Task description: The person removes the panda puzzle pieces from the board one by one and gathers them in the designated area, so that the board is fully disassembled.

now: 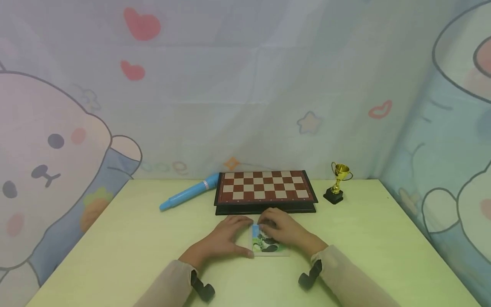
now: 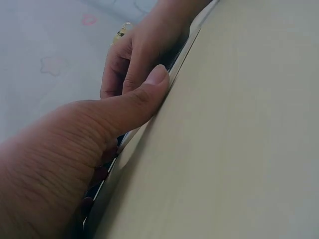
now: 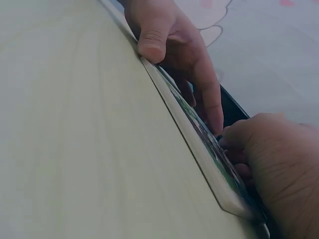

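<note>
Hands meet over a flat picture card (image 1: 266, 245) lying on the surface (image 1: 126, 238), seemingly mid-grasp; lifting it next likely calls for fingertips under its thin edge. Left hand (image 1: 226, 236) presses its thumb against the near edge, right hand (image 1: 281, 228) curls fingers onto it. Beyond sit a chessboard (image 1: 264, 187), blue tube (image 1: 188, 194) and trophy (image 1: 338, 183).

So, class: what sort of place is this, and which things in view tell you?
Probably a home play corner or staged tabletop. A cartoon bear-print curtain hangs behind a pale green table with a brown-and-cream folding chessboard, a small gold trophy cup, and a flat picture card under both hands.
</note>
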Tool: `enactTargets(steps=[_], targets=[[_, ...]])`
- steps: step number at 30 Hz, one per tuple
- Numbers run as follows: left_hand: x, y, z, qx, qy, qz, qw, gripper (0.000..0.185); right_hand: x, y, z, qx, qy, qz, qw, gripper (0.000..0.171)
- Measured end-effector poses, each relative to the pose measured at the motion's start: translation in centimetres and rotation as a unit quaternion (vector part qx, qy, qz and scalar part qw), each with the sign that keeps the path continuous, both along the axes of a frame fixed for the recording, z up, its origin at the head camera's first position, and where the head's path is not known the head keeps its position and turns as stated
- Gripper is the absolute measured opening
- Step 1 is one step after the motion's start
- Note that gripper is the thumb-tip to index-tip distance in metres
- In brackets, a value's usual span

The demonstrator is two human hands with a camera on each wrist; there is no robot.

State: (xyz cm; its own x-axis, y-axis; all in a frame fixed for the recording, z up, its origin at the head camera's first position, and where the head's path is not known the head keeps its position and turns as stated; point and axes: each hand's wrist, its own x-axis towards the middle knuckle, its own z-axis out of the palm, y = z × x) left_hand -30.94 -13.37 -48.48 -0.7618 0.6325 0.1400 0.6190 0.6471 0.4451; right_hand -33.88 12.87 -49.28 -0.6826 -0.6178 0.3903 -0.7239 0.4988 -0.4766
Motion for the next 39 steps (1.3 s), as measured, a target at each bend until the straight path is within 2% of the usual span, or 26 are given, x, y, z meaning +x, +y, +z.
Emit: enactTargets(steps=[6, 12, 20, 26, 32, 36, 39], targets=[[0.26, 0.03, 0.03, -0.008, 0.009, -0.001, 0.9999, 0.098, -0.08, 0.13, 0.05, 0.0, 0.011, -0.012, 1.0, 0.017], [0.43, 0.12, 0.19, -0.032, 0.022, 0.008, 0.9992, 0.099, -0.13, 0.19, 0.33, 0.006, -0.057, -0.022, 0.998, 0.027], [0.5, 0.4, 0.54, -0.044, 0.004, 0.026, 0.9987, 0.102, -0.34, 0.04, 0.42, -0.024, -0.117, -0.033, 0.992, 0.026], [0.62, 0.52, 0.76, -0.029, -0.019, 0.023, 0.9991, 0.103, -0.3, 0.07, 0.29, -0.041, -0.135, -0.04, 0.989, 0.026], [0.61, 0.47, 0.57, -0.028, -0.013, 0.027, 0.9992, 0.102, -0.24, 0.02, 0.35, -0.078, -0.161, -0.051, 0.983, 0.024], [0.6, 0.4, 0.53, -0.027, -0.011, 0.024, 0.9993, 0.101, 0.0, -0.08, 0.21, -0.08, -0.155, -0.063, 0.983, 0.017], [0.6, 0.37, 0.56, -0.028, -0.012, 0.021, 0.9993, 0.101, 0.31, -0.16, 0.23, -0.079, -0.132, -0.052, 0.987, 0.017]])
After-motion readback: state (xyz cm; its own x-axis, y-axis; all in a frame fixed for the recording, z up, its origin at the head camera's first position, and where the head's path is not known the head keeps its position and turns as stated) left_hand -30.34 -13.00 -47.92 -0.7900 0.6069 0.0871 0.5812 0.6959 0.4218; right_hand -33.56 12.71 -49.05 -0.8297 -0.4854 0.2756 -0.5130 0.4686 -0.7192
